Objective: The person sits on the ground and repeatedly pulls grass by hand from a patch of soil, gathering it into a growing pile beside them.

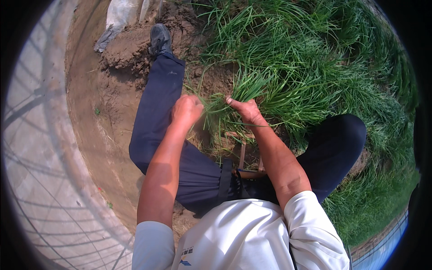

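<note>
My left hand (188,107) is curled, with fine green blades at its fingers on the side facing the other hand. Whether it grips them cannot be made out. My right hand (245,108) is closed around a bunch of long green grass-like leaves (251,84), its thumb pointing towards the left hand. Some loose blades (216,107) stretch across the gap between both hands. Beyond and to the right of the right hand stand dense green grass-like plants (287,50). Below the hands, between my legs, part of a wooden frame (242,153) shows above the soil.
Bare brown soil (101,118) runs along the left, with a raised clod mound (128,50) near my shoe (160,37). A pale sheet (121,15) lies at the top left. A concrete-like strip (37,135) with shadows curves along the far left. My bent knee (351,130) presses among plants at right.
</note>
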Tool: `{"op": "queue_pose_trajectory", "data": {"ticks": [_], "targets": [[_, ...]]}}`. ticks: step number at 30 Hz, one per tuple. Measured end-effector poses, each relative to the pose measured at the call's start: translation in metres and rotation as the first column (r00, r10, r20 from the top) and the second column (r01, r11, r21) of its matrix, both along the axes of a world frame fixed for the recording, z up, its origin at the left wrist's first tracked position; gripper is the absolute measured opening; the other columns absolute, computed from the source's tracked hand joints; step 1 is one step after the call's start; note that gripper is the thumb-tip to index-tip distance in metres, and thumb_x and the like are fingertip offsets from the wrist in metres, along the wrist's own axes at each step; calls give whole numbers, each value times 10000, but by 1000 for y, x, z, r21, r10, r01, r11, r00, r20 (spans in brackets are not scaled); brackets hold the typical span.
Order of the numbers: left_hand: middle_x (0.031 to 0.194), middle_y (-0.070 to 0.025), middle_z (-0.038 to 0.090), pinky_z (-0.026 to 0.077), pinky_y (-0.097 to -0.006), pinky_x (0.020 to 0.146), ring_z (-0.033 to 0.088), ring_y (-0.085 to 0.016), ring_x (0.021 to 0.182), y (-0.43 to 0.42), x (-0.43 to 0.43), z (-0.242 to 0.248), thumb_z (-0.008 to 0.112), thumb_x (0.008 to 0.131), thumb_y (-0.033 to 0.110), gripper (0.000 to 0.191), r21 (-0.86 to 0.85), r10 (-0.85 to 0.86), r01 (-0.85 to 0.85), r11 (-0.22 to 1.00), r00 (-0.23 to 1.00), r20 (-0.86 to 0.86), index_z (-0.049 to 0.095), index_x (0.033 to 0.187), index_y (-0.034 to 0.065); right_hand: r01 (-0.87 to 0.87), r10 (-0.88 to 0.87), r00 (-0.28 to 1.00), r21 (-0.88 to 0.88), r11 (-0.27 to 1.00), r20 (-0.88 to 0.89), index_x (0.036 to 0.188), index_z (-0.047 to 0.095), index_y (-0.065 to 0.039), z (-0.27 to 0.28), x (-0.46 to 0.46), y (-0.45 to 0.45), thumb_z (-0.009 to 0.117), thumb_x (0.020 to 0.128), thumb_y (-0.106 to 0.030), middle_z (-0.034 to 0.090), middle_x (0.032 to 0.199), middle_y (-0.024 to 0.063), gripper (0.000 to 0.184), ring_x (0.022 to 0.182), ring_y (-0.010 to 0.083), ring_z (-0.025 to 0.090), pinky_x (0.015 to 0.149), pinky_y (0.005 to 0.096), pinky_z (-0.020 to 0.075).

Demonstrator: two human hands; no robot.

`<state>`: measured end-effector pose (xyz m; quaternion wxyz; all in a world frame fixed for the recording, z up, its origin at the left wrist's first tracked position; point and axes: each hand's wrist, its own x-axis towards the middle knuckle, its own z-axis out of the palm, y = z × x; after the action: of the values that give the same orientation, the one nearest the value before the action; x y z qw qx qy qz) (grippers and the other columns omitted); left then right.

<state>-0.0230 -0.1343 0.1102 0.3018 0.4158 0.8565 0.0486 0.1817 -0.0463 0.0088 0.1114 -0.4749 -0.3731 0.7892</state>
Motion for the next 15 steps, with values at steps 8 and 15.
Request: {"op": "queue_pose_trajectory", "data": {"ticks": [8,15], "targets": [[710,4,598,436,-250,526,536,-74,601,15,4,24,673,896,68,74,23,399,-525,851,674,622,657,829,40,-6,7,1000,-25,1000,27,1081,733,26,6,-1,2,835,829,-254,739,998,82,391,902,188,639,860,349,502],[661,-4,518,364,-222,475,475,-73,542,-5,-17,121,662,938,101,109,72,143,-785,616,200,969,584,906,33,-10,9,1000,-24,1000,-27,1109,727,19,12,1,3,818,833,-211,739,1054,87,371,953,193,645,906,355,497]]}}
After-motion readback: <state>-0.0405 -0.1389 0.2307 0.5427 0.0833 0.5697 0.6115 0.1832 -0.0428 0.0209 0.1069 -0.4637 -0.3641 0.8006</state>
